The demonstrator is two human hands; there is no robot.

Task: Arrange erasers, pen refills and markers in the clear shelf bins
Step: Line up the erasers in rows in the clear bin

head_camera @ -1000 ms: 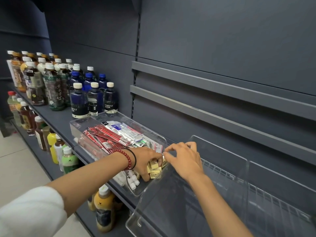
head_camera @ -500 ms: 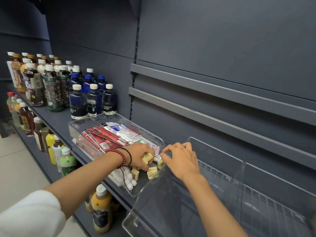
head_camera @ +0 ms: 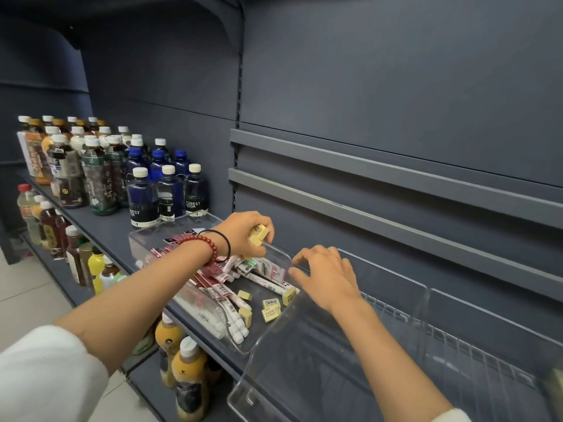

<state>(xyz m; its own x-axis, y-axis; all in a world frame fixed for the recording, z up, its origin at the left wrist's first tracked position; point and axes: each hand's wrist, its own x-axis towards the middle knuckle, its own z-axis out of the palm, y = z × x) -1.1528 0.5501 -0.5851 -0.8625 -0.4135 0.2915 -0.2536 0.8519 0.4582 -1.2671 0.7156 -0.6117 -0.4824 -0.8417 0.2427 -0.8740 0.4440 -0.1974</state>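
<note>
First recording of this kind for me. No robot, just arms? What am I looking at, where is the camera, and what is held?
No machine here: these are a person's two bare hands, filmed by one wide-angle camera worn on the head, looking forward and down. It is the only view. On the dark shelf a clear bin holds red pen refill packs, white markers and loose erasers; bottles stand to its left, an empty bin to its right. The left hand, above the full bin, pinches a yellow eraser. The right hand is at the rim where the bins meet, fingers loosely bent, holding nothing visible.
</note>
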